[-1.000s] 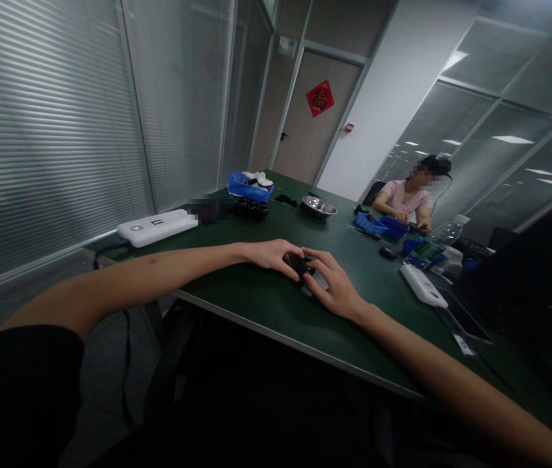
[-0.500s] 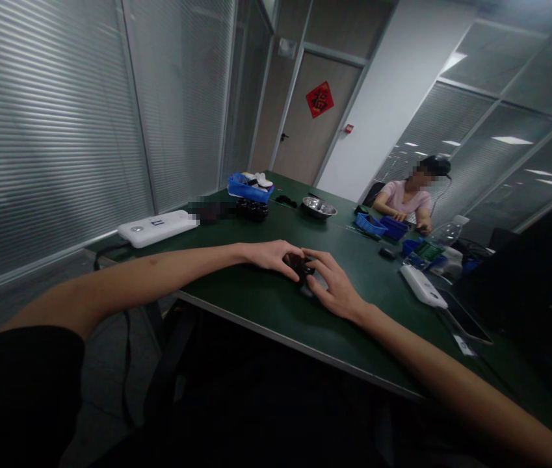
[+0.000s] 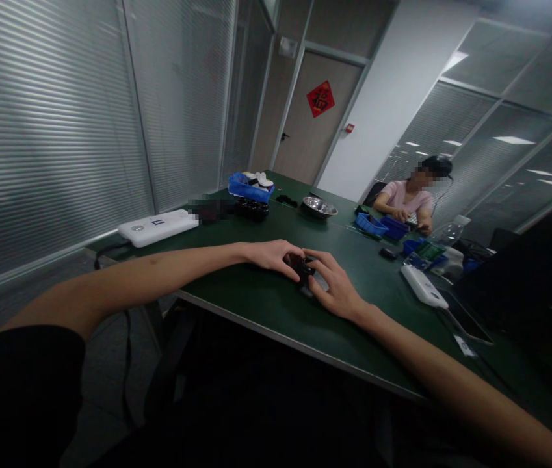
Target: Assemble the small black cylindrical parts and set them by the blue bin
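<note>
Between my two hands is a small glossy black object (image 3: 306,267), low over the green tabletop (image 3: 256,292); its exact kind is hard to make out. My left hand (image 3: 276,255) curves round its left side, thumb and fingers closed on it. From the right, my right hand (image 3: 335,285) grips the same object with thumb and fingertips. Fingers cover much of it. Just below the fingers a greyish, see-through patch (image 3: 307,290) shows on the table, too dim to name.
Beyond my hands are a metal bowl (image 3: 319,207), a blue basket (image 3: 251,188) of parts and several glossy black pieces (image 3: 252,208). White power banks lie left (image 3: 158,229) and right (image 3: 424,286). A bottle (image 3: 444,240) lies tilted near a co-worker (image 3: 405,198) seated opposite.
My hands and the black object stay almost in place, with only a slight shift of my right thumb. Across the table, the co-worker's hand has lifted a little.
</note>
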{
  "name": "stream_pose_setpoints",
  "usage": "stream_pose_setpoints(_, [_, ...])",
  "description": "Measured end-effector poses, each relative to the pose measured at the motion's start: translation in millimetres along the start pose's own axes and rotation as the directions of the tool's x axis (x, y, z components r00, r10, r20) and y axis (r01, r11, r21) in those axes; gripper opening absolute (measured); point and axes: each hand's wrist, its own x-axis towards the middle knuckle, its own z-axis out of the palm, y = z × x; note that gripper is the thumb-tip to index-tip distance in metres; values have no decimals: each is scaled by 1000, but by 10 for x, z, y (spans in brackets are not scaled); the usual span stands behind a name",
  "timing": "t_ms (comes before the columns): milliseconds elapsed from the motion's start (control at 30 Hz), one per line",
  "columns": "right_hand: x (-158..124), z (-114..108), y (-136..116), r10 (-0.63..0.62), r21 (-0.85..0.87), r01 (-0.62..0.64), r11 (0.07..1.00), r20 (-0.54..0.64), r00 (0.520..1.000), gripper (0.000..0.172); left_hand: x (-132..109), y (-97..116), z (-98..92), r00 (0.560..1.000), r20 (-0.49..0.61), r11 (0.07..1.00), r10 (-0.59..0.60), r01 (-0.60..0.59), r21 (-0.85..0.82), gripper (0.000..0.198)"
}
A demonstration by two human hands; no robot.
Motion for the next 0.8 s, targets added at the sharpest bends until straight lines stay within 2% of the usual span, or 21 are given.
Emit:
stream_pose_setpoints(300, [-17, 8, 49, -10, -2, 10, 1000, 13, 1000, 25, 6, -28, 9, 1000, 7, 1000, -3, 3, 17, 46])
stream_pose_setpoints(567, [13, -10, -8, 17, -12, -17, 1000, -6, 1000, 13, 6, -16, -2, 1000, 16, 1000, -2, 2, 7, 44])
stream_pose_setpoints(800, [6, -12, -12, 15, -3, -15, 1000, 8, 1000, 17, 0, 1, 7, 1000, 0, 1000, -1, 1, 9, 42])
